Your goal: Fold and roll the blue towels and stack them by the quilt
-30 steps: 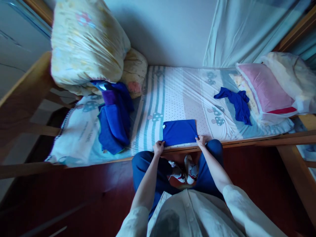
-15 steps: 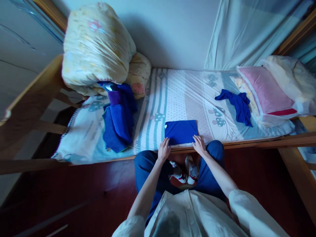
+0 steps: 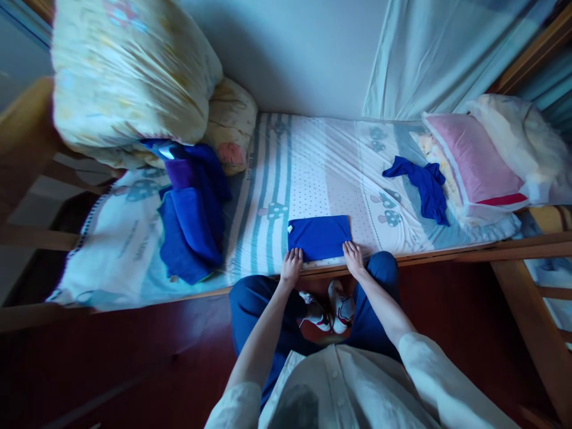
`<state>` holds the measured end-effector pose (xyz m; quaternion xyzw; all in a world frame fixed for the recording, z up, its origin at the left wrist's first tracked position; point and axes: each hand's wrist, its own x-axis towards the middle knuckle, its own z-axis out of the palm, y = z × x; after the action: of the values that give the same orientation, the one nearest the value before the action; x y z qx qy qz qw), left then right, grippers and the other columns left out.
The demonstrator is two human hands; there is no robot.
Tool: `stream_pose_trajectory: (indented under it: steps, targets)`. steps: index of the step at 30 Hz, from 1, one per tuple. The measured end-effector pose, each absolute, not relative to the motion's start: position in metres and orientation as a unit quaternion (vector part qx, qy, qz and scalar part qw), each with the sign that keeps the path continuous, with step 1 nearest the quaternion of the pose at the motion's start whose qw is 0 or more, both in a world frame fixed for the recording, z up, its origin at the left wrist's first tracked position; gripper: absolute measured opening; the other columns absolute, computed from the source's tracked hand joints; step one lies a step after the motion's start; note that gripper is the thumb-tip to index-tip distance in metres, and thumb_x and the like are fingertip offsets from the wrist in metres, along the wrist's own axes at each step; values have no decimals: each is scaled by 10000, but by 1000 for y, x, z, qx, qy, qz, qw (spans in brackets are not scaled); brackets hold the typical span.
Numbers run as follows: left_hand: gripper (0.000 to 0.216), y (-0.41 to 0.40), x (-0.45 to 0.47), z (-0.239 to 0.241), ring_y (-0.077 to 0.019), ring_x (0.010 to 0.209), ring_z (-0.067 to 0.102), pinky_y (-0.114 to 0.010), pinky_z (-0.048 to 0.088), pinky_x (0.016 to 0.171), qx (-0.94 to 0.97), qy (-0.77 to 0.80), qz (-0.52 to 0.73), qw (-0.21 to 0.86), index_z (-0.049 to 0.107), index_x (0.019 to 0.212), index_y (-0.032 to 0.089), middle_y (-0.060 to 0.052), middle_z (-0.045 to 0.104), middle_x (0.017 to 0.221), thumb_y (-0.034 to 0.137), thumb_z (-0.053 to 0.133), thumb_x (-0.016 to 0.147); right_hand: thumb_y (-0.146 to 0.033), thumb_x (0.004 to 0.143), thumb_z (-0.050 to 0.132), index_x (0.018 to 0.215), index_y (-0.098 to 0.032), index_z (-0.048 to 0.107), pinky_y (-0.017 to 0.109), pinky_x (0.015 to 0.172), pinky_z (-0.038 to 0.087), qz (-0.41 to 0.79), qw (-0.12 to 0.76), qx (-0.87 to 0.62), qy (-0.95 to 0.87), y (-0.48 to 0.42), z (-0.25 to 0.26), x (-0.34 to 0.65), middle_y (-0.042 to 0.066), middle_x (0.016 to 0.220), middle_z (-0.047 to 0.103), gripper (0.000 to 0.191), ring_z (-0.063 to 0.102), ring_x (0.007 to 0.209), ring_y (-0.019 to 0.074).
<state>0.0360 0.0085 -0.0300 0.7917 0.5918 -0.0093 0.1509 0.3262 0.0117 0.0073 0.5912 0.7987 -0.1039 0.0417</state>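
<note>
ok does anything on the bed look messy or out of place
The crumpled blue cloth near the pink pillow looks untidy: it lies bunched, whereas the flat blue cloth at the front edge is a neat rectangle.

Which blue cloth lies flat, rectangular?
Middle cloth, left hand and right hand on its near edge; the left heap is bulky, the right cloth, by the pink pillow, crumpled.

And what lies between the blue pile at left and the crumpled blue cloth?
In the head view, a flat rectangular blue cloth lies on the printed sheet, left hand and right hand at its near corners.
</note>
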Motion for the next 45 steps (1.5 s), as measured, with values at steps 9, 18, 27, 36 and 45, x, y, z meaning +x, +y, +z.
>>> stream_pose_trajectory:
  steps: [9, 18, 27, 36, 45]
  targets:
    - [549, 5, 36, -21, -330, 1363, 547, -483, 400, 1167, 788, 596, -4, 155, 567, 1431, 86, -248, 577, 1444, 38, 420, 904, -35, 967, 406, 1452, -134, 568, 443, 1133, 394, -118, 44, 598, 792, 6, 20, 331, 177, 1479, 582, 521, 496, 1431, 249]
    - [531, -18, 41, -2, -297, 1358, 554, -427, 439, 1129, 786, 597, -45, 155, 584, 1403, 90, -239, 564, 1460, 14, 429, 901, -4, 951, 429, 1424, -173, 605, 415, 1103, 442, -129, 46, 611, 780, -19, 27, 328, 158, 1459, 601, 532, 530, 1411, 226]
    - [528, 0, 23, 18, -242, 1193, 681, -348, 501, 1065, 749, 624, -42, 221, 630, 1366, 189, -136, 694, 1323, 44, 502, 875, -27, 876, 547, 1290, -190, 710, 368, 1115, 474, -262, -98, 675, 683, -2, 18, 343, 115, 1311, 719, 475, 666, 1245, 227]
    - [362, 24, 8, 7, -246, 1061, 727, -338, 546, 962, 540, 755, 159, 337, 681, 1216, 115, -136, 777, 1084, 262, 592, 898, -399, 838, 630, 963, -154, 731, 357, 836, 564, -319, -257, 707, 577, 33, -15, 356, 108, 927, 779, 293, 706, 883, 251]
    - [284, 38, 7, -18, -261, 990, 725, -345, 541, 880, 461, 805, 157, 339, 710, 1051, 146, -122, 782, 969, 347, 603, 881, -542, 759, 627, 626, -219, 543, 262, 635, 455, -339, -255, 739, 523, 53, -31, 358, 31, 634, 653, 360, 611, 675, 201]
